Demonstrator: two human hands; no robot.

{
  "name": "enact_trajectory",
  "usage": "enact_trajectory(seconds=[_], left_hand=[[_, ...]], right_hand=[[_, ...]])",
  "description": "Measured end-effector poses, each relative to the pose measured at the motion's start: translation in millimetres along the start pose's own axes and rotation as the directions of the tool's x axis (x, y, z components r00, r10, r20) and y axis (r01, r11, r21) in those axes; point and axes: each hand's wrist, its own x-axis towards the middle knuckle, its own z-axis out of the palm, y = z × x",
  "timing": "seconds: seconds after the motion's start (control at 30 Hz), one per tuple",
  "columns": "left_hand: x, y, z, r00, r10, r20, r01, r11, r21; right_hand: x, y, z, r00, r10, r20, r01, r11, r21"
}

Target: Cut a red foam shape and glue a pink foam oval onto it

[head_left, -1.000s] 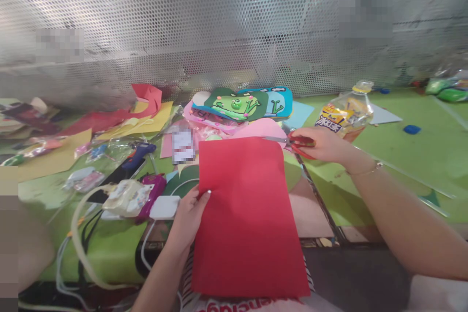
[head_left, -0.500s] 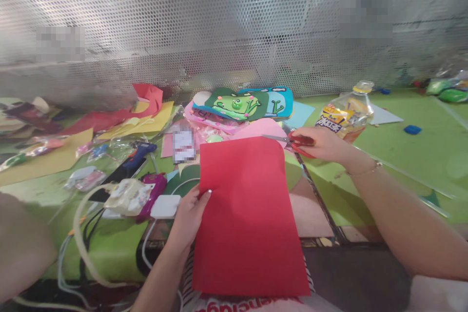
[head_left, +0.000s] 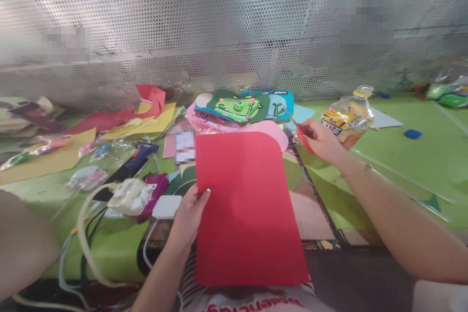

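Observation:
A large sheet of red paper (head_left: 248, 209) is pinched at its left edge by my left hand (head_left: 192, 209), thumb on top. Its upper right corner is rounded, while the upper left one stays square. My right hand (head_left: 321, 141) grips a pair of red-handled scissors (head_left: 303, 136), held just right of the sheet and apart from it. The blades point up and to the left. Behind the sheet's top edge lies a pink paper piece (head_left: 272, 131).
A decorated green and blue craft piece (head_left: 241, 107) lies at the back. Right of it stands a plastic bottle (head_left: 347, 117). On the left are a power strip (head_left: 127, 197), a white charger (head_left: 166, 207), cables, a blue glue gun (head_left: 141, 153) and yellow paper (head_left: 157, 122). A perforated metal panel (head_left: 219, 24) closes the back.
The scissors have come off the sheet's upper right corner and swung upright to the right. That corner now looks rounded. My left hand keeps its hold.

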Motion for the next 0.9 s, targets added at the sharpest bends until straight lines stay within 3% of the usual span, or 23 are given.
enact_trajectory(seconds=[0.17,0.43,0.7,0.9], left_hand=[[-2,5,4.1,0.999,-0.016,-0.033,0.013,0.995,-0.094],[0,2,0.9,0.996,-0.009,-0.088,0.006,0.999,-0.043],[2,-2,-2.5,0.999,-0.035,-0.022,0.035,0.999,0.025],[2,1,-0.8,0.993,-0.052,-0.104,0.050,0.998,-0.029]], right_hand=[[-4,9,21,0.967,0.200,0.156,-0.247,0.884,0.396],[-12,-13,40,0.905,0.194,0.379,-0.375,0.784,0.494],[-16,-18,47,0.916,0.214,0.339,-0.362,0.806,0.468],[-15,-15,51,0.952,0.179,0.249,-0.283,0.825,0.489]])
